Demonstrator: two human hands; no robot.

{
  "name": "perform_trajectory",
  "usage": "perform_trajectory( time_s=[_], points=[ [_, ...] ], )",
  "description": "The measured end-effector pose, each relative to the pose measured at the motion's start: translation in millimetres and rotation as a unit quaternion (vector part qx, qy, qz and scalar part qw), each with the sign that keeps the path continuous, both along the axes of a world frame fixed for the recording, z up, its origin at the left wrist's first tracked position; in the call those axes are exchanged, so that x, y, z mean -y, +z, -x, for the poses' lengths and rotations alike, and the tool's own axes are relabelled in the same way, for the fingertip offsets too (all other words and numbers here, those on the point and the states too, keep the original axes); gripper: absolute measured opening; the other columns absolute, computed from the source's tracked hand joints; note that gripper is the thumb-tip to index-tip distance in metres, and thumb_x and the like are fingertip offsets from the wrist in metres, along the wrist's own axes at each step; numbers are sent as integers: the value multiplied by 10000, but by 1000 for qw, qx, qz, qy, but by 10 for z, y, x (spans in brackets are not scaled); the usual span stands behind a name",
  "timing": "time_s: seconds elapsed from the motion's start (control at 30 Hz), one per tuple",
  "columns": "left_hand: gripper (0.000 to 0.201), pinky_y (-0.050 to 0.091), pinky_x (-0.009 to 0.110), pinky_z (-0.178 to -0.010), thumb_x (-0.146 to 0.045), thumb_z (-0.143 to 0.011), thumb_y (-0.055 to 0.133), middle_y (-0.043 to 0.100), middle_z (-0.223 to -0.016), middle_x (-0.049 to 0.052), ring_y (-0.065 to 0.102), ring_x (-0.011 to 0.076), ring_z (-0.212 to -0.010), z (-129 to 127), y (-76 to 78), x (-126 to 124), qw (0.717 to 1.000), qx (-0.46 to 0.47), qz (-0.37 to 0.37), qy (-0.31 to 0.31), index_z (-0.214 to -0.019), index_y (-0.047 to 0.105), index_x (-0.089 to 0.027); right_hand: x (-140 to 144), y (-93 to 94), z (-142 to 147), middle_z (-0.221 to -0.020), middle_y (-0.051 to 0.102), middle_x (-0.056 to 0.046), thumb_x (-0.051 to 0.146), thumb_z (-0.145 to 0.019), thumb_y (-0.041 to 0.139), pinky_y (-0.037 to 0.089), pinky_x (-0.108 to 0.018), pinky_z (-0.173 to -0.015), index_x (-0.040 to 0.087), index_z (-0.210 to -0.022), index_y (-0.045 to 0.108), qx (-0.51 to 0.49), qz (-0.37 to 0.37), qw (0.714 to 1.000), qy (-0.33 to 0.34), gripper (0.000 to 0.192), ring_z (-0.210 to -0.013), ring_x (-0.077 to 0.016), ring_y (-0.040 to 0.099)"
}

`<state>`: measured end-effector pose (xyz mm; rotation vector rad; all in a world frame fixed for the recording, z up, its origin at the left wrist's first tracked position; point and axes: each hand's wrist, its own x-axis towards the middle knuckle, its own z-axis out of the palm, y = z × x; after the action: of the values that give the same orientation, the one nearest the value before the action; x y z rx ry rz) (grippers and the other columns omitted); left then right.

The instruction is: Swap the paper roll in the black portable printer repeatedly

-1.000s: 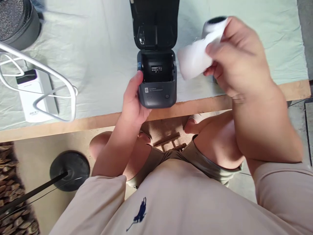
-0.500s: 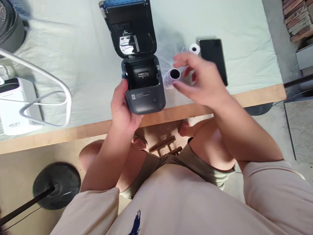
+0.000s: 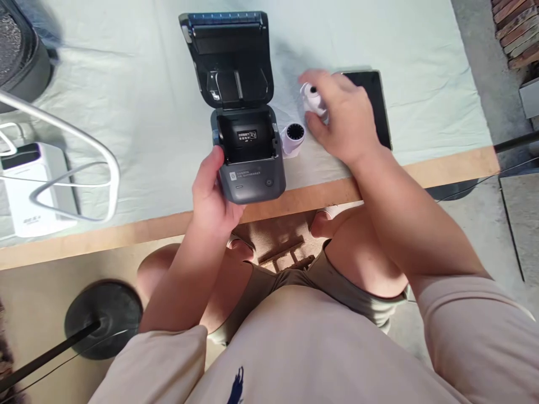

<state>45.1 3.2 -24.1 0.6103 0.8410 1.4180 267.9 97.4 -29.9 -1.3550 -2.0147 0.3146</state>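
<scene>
My left hand grips a dark label printer at its lower left side, thumb along the edge. The printer's lid is swung up, and its inner bay shows a small printed label with no roll inside. To the right, my right hand has its fingers curled around a small white paper roll with a dark core hole. A second white roll, with a black toothed core, stands beside the printer's right side, below my right thumb.
A dark phone lies partly behind my right hand. At left are a white box-shaped device with a looping white cable and a coil of black strap. The table's wooden front edge runs close to me.
My right hand has moved from above the toothed-core roll to the farther paper roll and closed around it. My left hand still holds the printer, now lower in view and slightly turned.
</scene>
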Motion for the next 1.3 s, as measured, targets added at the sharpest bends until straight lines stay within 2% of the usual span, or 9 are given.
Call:
perform_trajectory(
  time_s=[0.17,0.3,0.4,0.57,0.67,0.9,0.97,1.1,1.3],
  points=[
    [315,586,427,-1130,-450,-1010,590,810,-1126,62,617,318,-1416,-3,17,10,1000,-2,10,0,-1071,772,-200,7,106,-25,-1112,657,-31,308,-741,653,539,-353,-672,304,-1081,388,-293,-6,956,2,431,-887,-192,641],
    [306,585,438,-1132,-412,-1023,571,812,-1091,59,634,311,-1396,-4,44,8,1000,16,16,-11,-1076,770,-186,-5,125,-181,-1464,618,-20,427,-827,558,615,-406,-941,333,-1256,418,-465,211,857,74,461,-1312,-215,640],
    [304,602,443,-1108,-415,-1025,577,810,-1114,70,654,318,-1368,-5,58,11,999,20,23,-17,-1065,768,-181,-40,125,-233,-1338,675,-39,518,-831,549,573,-406,-1083,311,-1229,478,-506,260,815,106,454,-1384,-219,611],
    [279,602,424,-1107,-308,-1033,540,808,-1026,67,695,288,-1309,-23,72,19,999,37,11,-18,-1021,771,-152,119,281,94,-1247,645,2,362,-684,645,640,-388,-854,363,-1207,484,-498,136,856,29,548,-960,-204,716],
    [267,595,400,-1109,-272,-1033,523,798,-1073,74,684,275,-1325,-26,73,26,1000,14,16,-8,-1038,761,-149,297,458,273,-1322,601,25,321,-706,601,636,-380,-764,414,-1257,492,-463,110,879,30,569,-988,-213,708],
    [184,570,440,-1143,-324,-1018,607,783,-1174,92,631,324,-1389,-9,86,32,998,-39,54,4,-1063,714,-181,384,608,286,-1202,697,16,329,-797,686,647,-407,-949,336,-1085,577,-543,255,798,56,309,-1187,-242,693],
    [201,580,441,-1128,-327,-1025,580,784,-1169,92,640,325,-1379,-15,93,32,998,-44,52,-5,-1049,719,-185,435,615,307,-1203,708,39,294,-819,687,644,-409,-981,360,-1125,622,-519,226,823,50,319,-1207,-244,700],
    [226,585,437,-1114,-338,-1028,560,786,-1139,73,653,306,-1364,-37,86,38,996,-58,64,-21,-1074,728,-194,588,609,377,-1421,618,198,338,-929,636,575,-352,-1049,532,-1277,659,-321,36,942,92,399,-1507,-258,513],
    [231,585,375,-1099,-375,-967,693,773,-1155,51,663,295,-1338,-58,48,62,999,-10,15,-34,-1121,744,-211,579,473,486,-1169,781,-13,153,-917,601,577,-355,-843,250,-1162,689,-108,-106,978,145,278,-976,-207,741]
  ],
)
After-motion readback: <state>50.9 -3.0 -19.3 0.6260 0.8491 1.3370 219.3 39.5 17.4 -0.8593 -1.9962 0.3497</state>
